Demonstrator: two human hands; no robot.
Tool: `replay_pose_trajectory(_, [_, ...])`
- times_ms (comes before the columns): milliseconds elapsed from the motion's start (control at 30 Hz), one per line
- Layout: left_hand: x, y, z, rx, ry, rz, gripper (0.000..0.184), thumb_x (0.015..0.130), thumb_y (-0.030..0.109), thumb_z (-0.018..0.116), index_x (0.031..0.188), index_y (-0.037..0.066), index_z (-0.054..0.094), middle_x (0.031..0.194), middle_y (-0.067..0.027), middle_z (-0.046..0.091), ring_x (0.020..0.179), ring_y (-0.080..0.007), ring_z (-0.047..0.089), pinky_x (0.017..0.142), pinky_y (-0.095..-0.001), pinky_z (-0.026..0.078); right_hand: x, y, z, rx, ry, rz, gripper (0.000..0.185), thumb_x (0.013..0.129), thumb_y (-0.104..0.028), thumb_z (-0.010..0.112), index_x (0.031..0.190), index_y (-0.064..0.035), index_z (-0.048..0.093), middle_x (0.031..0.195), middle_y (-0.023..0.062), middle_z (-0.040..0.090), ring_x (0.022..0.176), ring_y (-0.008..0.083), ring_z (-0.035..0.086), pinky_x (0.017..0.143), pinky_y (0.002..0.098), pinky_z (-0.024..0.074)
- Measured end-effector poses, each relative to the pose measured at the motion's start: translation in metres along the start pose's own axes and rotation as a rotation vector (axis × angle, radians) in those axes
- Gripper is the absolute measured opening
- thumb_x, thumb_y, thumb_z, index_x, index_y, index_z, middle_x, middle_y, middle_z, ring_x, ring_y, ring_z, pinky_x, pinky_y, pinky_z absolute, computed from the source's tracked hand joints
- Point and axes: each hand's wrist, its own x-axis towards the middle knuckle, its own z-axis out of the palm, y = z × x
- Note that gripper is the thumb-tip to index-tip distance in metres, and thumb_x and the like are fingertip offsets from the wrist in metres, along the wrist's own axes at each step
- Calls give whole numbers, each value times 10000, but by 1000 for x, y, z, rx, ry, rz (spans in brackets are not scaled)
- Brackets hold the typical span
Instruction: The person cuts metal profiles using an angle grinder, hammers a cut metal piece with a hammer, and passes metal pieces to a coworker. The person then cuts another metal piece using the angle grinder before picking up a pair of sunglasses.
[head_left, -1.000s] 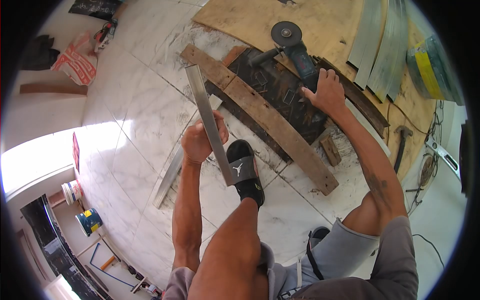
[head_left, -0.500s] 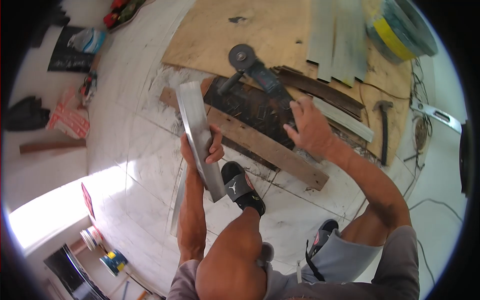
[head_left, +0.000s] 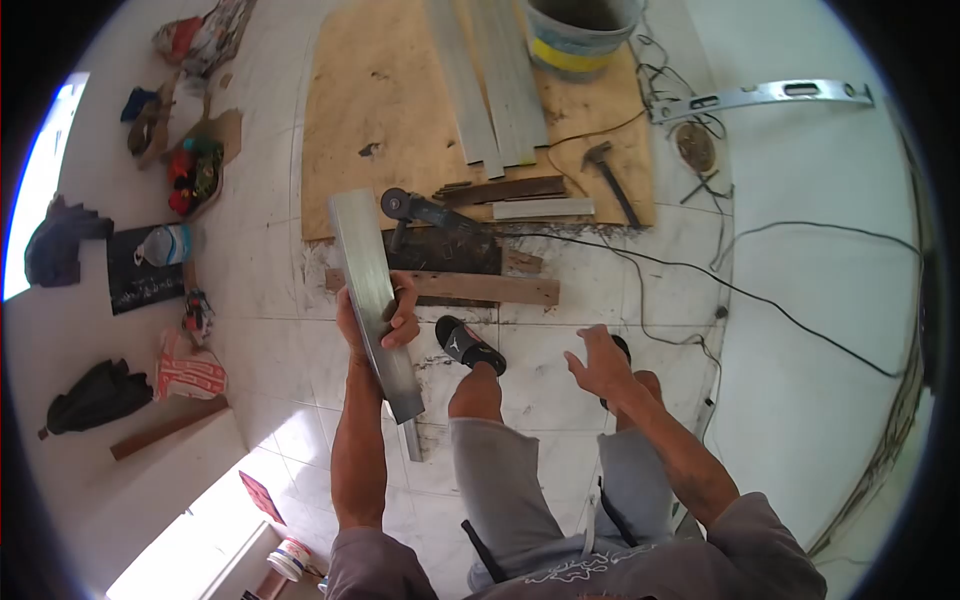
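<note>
My left hand is closed around a grey rectangular metal tube, held upright and slightly tilted in front of me. My right hand is empty, its fingers apart, over the tiled floor by my right foot. Beyond the tube an angle grinder lies with its disc to the left, across a dark board. A brown wooden plank rests along the near side of that board. Another thin metal piece lies on the floor, partly hidden below the tube.
Long grey metal profiles lie on a plywood sheet, with a bucket, a hammer and short strips nearby. A spirit level is at the right. A black cable crosses the floor. Bags and tools line the left side.
My right hand has drawn back from the grinder's rear end toward me. The view has risen and turned, so the grinder looks farther off. The metal tube stays in my left hand.
</note>
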Motion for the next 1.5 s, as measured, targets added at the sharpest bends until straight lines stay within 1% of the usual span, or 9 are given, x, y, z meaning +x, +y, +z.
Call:
replay_pose_trajectory(367, [45,-14,289,-141,-348,-422,772,992,629,467,1285,-85,475,733,-103,503,398,-105,429,351,-250,336,-275,15,-165,57,324,591,506,883,-316,705,1201,63,597,1173,273,581,1080,427,615,941,469,518])
replay_pose_trajectory(600, [70,-51,393,-75,-480,-845,882,941,736,469,1310,-65,476,730,-114,490,411,-128,413,378,-268,333,-397,-23,-43,296,619,978,486,832,-368,715,1027,75,675,947,289,699,937,436,676,856,487,529])
replay_pose_trajectory(767, [80,-91,429,256,-492,-973,1004,865,841,452,1320,-52,486,730,-101,478,420,-153,407,383,-287,319,-438,-53,81,441,482,1158,515,833,-399,676,844,116,687,842,301,701,841,424,707,801,482,562])
replay_pose_trajectory(833, [83,-112,441,386,-444,-995,992,864,834,470,1330,-42,485,742,-97,476,446,-159,428,403,-292,326,-456,-84,75,904,354,1330,557,816,-396,662,906,153,665,898,334,695,764,416,724,723,466,598])
replay_pose_trajectory(933, [90,-155,462,570,-481,-997,911,889,764,527,1339,-27,487,758,-70,489,486,-150,454,451,-289,354,-465,-85,115,1147,473,1459,495,797,-321,684,865,168,655,852,299,704,692,367,732,607,428,615])
replay_pose_trajectory(1100, [116,-252,511,794,-515,-924,684,968,561,583,1306,-28,502,757,-33,501,549,-143,519,504,-285,417,-496,-42,79,1290,535,1468,489,843,-278,702,887,204,635,862,279,696,798,372,730,604,460,624])
replay_pose_trajectory(1233, [117,-331,591,1056,-493,-740,549,956,392,677,1279,-21,514,798,-34,539,631,-130,563,555,-281,457,-535,25,4,862,589,1208,487,838,-389,583,686,61,692,611,261,638,709,415,697,770,493,555])
replay_pose_trajectory(1333, [123,-383,632,1372,-544,-553,576,919,378,732,1242,-60,543,921,-81,615,794,-184,614,704,-310,504,-535,83,-54,429,920,1034,470,892,-415,609,870,48,691,932,287,682,891,448,672,792,529,525])
replay_pose_trajectory(1500, [96,-444,688,1540,-598,-172,731,858,427,801,1222,-133,505,1054,-219,650,924,-266,623,831,-385,515,-549,14,-296,697,1109,718,519,923,-414,696,1120,62,631,1043,242,688,961,373,685,854,435,552])
